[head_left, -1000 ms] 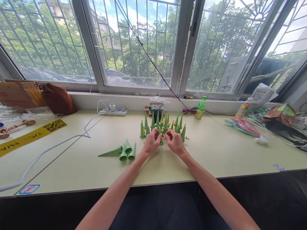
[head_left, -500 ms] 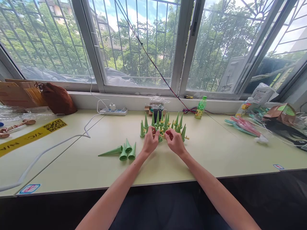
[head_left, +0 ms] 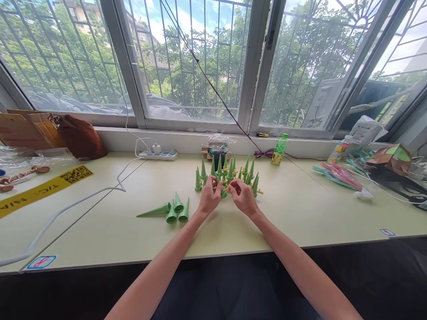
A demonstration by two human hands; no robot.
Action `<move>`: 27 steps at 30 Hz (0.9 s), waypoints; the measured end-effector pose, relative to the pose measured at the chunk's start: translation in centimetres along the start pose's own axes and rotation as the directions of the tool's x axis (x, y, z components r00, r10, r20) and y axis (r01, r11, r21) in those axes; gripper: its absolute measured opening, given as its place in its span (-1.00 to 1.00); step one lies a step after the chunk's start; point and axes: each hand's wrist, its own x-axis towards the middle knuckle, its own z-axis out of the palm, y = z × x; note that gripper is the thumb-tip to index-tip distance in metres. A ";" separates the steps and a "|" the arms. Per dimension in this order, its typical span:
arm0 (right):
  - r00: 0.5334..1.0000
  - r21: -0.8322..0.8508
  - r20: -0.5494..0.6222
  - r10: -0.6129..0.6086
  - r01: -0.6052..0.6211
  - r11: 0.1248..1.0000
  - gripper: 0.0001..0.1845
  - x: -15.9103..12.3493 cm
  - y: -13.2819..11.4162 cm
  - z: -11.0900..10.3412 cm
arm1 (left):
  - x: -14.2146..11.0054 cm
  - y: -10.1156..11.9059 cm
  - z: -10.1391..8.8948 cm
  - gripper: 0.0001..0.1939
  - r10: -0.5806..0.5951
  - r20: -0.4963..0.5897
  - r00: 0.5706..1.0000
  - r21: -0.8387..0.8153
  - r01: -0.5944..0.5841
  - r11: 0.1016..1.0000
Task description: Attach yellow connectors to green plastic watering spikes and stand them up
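My left hand (head_left: pixel 209 196) is closed around a green plastic cone spike (head_left: pixel 223 193) at the front of a cluster. Opposite it, my right hand (head_left: pixel 243 196) pinches at a small yellow piece (head_left: pixel 228 190) at the spike's side; the fingertips partly hide it. Behind and around both hands, several green cone spikes (head_left: pixel 251 169) stand upright with their points up, many with yellow stems sticking out. To the left, a looser group of green cones (head_left: pixel 171 216) has wide open ends facing me, and one cone (head_left: pixel 153 211) lies on its side.
Behind the cluster sits a small opened box (head_left: pixel 216 147) with clear plastic. A green-labelled bottle (head_left: pixel 279 150) stands right of it. A power strip (head_left: pixel 158 154) and white cable (head_left: pixel 90 194) are on the left. Pink and green packets (head_left: pixel 340 175) lie at the right.
Both hands stay in almost the same place, with only slight finger movement at the spike. The other cones have not moved.
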 end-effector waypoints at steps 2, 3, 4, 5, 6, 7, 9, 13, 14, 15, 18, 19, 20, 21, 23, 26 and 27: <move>1.000 0.002 -0.001 0.003 -0.003 1.000 -0.80 0.0 0.0 0.0 | 0.0 0.0 0.0 -0.77 0.000 0.010 1.000 -0.007 0.001 1.000; 1.000 0.004 -0.002 0.004 -0.004 1.000 -0.80 0.0 0.0 0.0 | 0.0 0.0 0.0 -0.76 -0.001 0.014 1.000 -0.012 0.001 1.000; 1.000 0.007 -0.003 0.003 -0.003 1.000 -0.80 0.0 0.0 0.0 | -0.1 0.0 0.0 -0.76 -0.002 0.017 1.000 -0.017 0.002 1.000; 1.000 0.011 -0.006 0.000 0.000 1.000 -0.80 0.0 0.0 0.1 | -0.1 -0.1 0.0 -0.76 -0.002 0.017 1.000 -0.021 0.003 1.000; 1.000 0.016 -0.008 -0.003 0.004 1.000 -0.80 0.0 0.0 0.1 | -0.1 -0.1 0.0 -0.76 -0.003 0.017 1.000 -0.024 0.003 1.000; 1.000 0.019 -0.011 -0.007 0.008 1.000 -0.80 0.0 0.0 0.1 | -0.1 -0.1 0.1 -0.76 -0.003 0.018 1.000 -0.026 0.003 1.000; 1.000 0.023 -0.016 -0.013 0.013 1.000 -0.81 0.1 0.1 0.1 | 0.0 -0.2 0.1 -0.76 0.000 0.020 1.000 -0.028 0.001 1.000; 1.000 0.025 -0.021 -0.016 0.017 1.000 -0.82 0.1 0.2 0.2 | 0.0 -0.2 0.1 -0.77 0.004 0.015 1.000 -0.026 -0.004 1.000; 1.000 0.027 -0.020 -0.016 0.017 1.000 -0.82 0.1 0.2 0.3 | 0.0 -0.1 0.1 -0.77 0.003 0.013 1.000 -0.027 -0.003 1.000; 1.000 0.030 -0.019 -0.016 0.017 0.999 -0.82 0.2 0.3 0.3 | 0.0 -0.1 0.1 -0.76 0.001 0.011 1.000 -0.027 -0.001 1.000; 1.000 0.043 -0.016 -0.017 0.018 0.999 -0.82 0.2 0.3 0.3 | 0.0 -0.1 0.1 -0.76 -0.001 0.003 1.000 -0.034 0.001 0.999; 1.000 0.048 -0.016 -0.017 0.017 0.999 -0.83 0.2 0.4 0.4 | 0.0 -0.1 0.1 -0.76 0.001 -0.001 1.000 -0.038 -0.001 0.999; 1.000 0.052 -0.015 -0.016 0.017 0.999 -0.83 0.2 0.4 0.4 | 0.0 -0.1 0.1 -0.76 0.002 -0.005 1.000 -0.044 -0.002 0.999; 1.000 0.056 -0.013 -0.015 0.016 0.998 -0.83 0.2 0.4 0.4 | 0.0 -0.1 0.1 -0.76 0.003 -0.008 1.000 -0.050 -0.003 0.999; 1.000 0.063 -0.010 -0.016 0.016 0.998 -0.83 0.2 0.5 0.4 | 0.0 -0.2 0.1 -0.76 0.005 -0.011 1.000 -0.062 -0.006 0.998; 1.000 0.075 -0.008 -0.015 0.016 0.997 -0.83 0.2 0.7 0.5 | 0.0 -0.3 0.2 -0.76 0.011 -0.007 1.000 -0.067 -0.011 0.998; 1.000 0.079 -0.007 -0.015 0.015 0.997 -0.83 0.1 0.8 0.6 | 0.0 -0.3 0.2 -0.76 0.012 -0.004 1.000 -0.067 -0.013 0.998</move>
